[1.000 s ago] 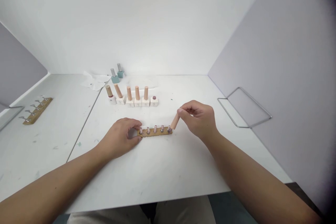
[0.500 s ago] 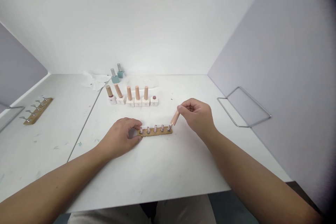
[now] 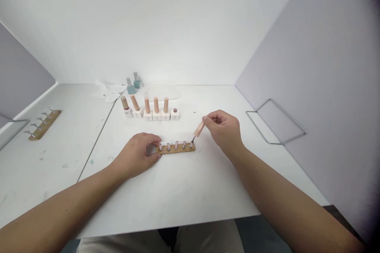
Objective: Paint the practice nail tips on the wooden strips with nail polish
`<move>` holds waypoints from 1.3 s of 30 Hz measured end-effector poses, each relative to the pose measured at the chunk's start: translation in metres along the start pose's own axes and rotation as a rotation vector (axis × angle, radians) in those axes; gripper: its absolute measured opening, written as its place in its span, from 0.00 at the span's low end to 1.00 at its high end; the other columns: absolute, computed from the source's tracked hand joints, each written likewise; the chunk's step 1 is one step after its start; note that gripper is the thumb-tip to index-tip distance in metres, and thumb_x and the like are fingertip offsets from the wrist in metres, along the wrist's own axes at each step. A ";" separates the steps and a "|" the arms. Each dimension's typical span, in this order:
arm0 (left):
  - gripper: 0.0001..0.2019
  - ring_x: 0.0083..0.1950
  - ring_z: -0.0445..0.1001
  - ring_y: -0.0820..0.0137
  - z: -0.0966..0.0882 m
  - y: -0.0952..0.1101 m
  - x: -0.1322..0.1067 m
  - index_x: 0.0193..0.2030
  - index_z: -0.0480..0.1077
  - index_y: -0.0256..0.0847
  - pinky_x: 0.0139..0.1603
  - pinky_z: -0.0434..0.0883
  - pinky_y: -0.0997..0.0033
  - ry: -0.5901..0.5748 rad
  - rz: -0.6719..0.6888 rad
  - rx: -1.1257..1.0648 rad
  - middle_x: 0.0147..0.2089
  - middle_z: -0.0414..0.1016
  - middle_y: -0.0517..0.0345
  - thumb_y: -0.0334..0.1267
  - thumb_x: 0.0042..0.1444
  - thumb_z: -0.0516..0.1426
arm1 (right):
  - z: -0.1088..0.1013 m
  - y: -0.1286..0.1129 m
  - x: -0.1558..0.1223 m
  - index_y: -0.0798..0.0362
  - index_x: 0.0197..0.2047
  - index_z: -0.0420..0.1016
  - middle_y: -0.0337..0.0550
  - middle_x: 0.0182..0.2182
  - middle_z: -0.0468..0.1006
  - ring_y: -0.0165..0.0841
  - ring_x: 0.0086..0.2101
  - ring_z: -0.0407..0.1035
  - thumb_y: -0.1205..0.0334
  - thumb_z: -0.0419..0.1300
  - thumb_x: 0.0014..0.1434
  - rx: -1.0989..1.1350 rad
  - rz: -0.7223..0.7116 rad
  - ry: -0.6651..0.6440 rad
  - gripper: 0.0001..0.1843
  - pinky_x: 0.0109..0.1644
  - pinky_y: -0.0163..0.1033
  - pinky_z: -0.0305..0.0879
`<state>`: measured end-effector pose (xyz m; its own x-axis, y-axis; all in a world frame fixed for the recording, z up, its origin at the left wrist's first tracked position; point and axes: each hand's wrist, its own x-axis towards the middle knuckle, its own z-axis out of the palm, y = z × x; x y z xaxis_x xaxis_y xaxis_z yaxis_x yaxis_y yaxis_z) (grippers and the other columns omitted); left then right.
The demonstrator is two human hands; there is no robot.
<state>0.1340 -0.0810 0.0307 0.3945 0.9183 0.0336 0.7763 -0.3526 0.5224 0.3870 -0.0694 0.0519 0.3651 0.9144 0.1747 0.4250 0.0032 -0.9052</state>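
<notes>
My left hand (image 3: pixel 142 154) grips the left end of a wooden nail-tip stand (image 3: pixel 179 150) between thumb and fingers. Several pinkish nail tips (image 3: pixel 176 144) stand in a row on its metal holders. My right hand (image 3: pixel 224 128) pinches the peach cap of a nail polish brush (image 3: pixel 198 129). The brush slants down to the left, its dark bristles at the rightmost nail tip; whether they touch is too small to tell. Behind the stand, an uncapped white polish bottle (image 3: pixel 175 115) ends a row of bottles.
Several capped bottles (image 3: pixel 156 110) stand left of the uncapped one. Two teal bottles (image 3: pixel 131 89) and a crumpled tissue (image 3: pixel 108 93) lie farther back. A second stand (image 3: pixel 44 125) sits far left. A metal wire frame (image 3: pixel 276 120) rests by the right wall.
My right hand has lifted the brush slightly, so its bristles now show above the rightmost nail tip. My left hand stays on the stand.
</notes>
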 end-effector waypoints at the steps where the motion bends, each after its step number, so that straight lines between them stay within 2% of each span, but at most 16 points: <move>1: 0.16 0.43 0.72 0.63 0.000 0.000 0.000 0.48 0.70 0.46 0.41 0.70 0.63 -0.001 0.002 -0.001 0.47 0.75 0.58 0.41 0.51 0.56 | 0.000 0.001 0.000 0.53 0.23 0.69 0.35 0.19 0.67 0.24 0.20 0.56 0.59 0.60 0.48 0.001 -0.004 0.008 0.08 0.22 0.33 0.54; 7: 0.16 0.43 0.72 0.63 0.000 0.000 0.000 0.47 0.70 0.46 0.43 0.70 0.63 0.011 0.015 -0.005 0.47 0.75 0.58 0.40 0.51 0.56 | 0.000 0.004 0.002 0.53 0.24 0.71 0.35 0.19 0.67 0.24 0.19 0.57 0.57 0.61 0.49 0.011 -0.036 0.049 0.09 0.20 0.33 0.53; 12: 0.16 0.42 0.72 0.64 -0.001 0.000 0.000 0.47 0.70 0.46 0.43 0.70 0.63 0.002 0.007 -0.004 0.46 0.76 0.59 0.40 0.50 0.57 | -0.001 0.001 -0.001 0.53 0.23 0.70 0.35 0.19 0.69 0.24 0.19 0.57 0.61 0.61 0.50 0.057 -0.084 0.056 0.07 0.20 0.32 0.54; 18: 0.16 0.42 0.73 0.63 0.000 0.000 0.001 0.47 0.70 0.46 0.43 0.70 0.63 0.011 0.011 0.000 0.47 0.75 0.58 0.41 0.51 0.57 | 0.001 -0.007 -0.010 0.52 0.22 0.66 0.35 0.15 0.73 0.23 0.15 0.49 0.68 0.57 0.52 0.111 -0.164 -0.013 0.08 0.17 0.32 0.48; 23: 0.15 0.44 0.73 0.63 0.000 0.001 0.000 0.47 0.70 0.46 0.44 0.70 0.63 0.009 0.004 0.006 0.47 0.76 0.59 0.41 0.50 0.57 | 0.000 -0.006 -0.012 0.51 0.24 0.68 0.35 0.15 0.75 0.25 0.17 0.59 0.69 0.57 0.54 0.135 -0.304 -0.006 0.08 0.20 0.34 0.54; 26: 0.15 0.44 0.73 0.63 -0.001 0.001 0.000 0.46 0.70 0.46 0.44 0.70 0.63 0.009 0.005 0.016 0.47 0.76 0.59 0.40 0.50 0.56 | -0.001 -0.004 -0.011 0.51 0.24 0.68 0.36 0.16 0.75 0.27 0.19 0.63 0.68 0.57 0.54 0.138 -0.341 0.006 0.08 0.22 0.35 0.57; 33: 0.16 0.41 0.73 0.63 -0.001 0.001 0.001 0.47 0.71 0.46 0.40 0.71 0.64 0.010 -0.006 0.011 0.46 0.76 0.57 0.41 0.50 0.56 | -0.002 -0.006 -0.013 0.52 0.23 0.67 0.34 0.15 0.75 0.26 0.18 0.63 0.70 0.57 0.54 0.115 -0.360 -0.027 0.09 0.21 0.34 0.56; 39: 0.16 0.43 0.73 0.61 -0.001 0.001 0.000 0.46 0.71 0.45 0.43 0.71 0.62 0.013 0.014 0.008 0.46 0.76 0.56 0.41 0.50 0.56 | -0.004 -0.001 -0.009 0.51 0.21 0.67 0.34 0.15 0.73 0.25 0.18 0.60 0.69 0.57 0.51 0.086 -0.336 -0.049 0.09 0.22 0.34 0.57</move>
<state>0.1345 -0.0813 0.0321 0.3990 0.9155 0.0522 0.7747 -0.3670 0.5150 0.3862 -0.0794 0.0528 0.1759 0.8749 0.4513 0.4427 0.3392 -0.8301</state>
